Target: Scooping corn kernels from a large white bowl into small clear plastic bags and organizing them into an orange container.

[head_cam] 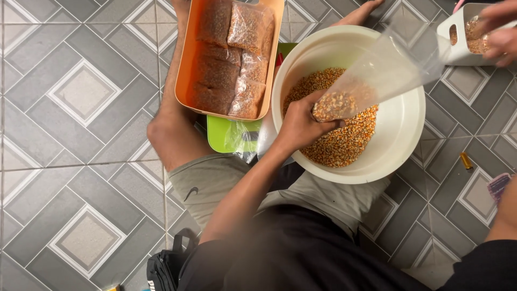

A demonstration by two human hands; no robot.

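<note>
A clear plastic bag (377, 75), partly filled with corn kernels, was held over a large cream bowl (401, 129) set on the tiled floor (81, 108). The left hand (301, 126) was closed around the lower end of the bag, the fingers (323, 99) clenched on the plastic just where the kernels had gathered, directly above the loose kernels (344, 143) heaped in the bowl. The open mouth of the bag was tilted up and away to the far right, toward a small white scoop-like container (463, 37). The right hand (498, 32) was seen at the far right edge, wrapped around that container, in which some kernels were visible; the exact grip of its fingers was partly cut off by the frame.

Just left of the bowl, an orange tray (186, 64) was noted, stacked with sealed, filled bags (231, 59) of the same grain. A green flat object (221, 134) was partly hidden beneath the tray. A small gold-coloured cylinder (466, 160) was lying on the floor to the right of the bowl. A black bag (167, 264) was seen at the near edge.
</note>
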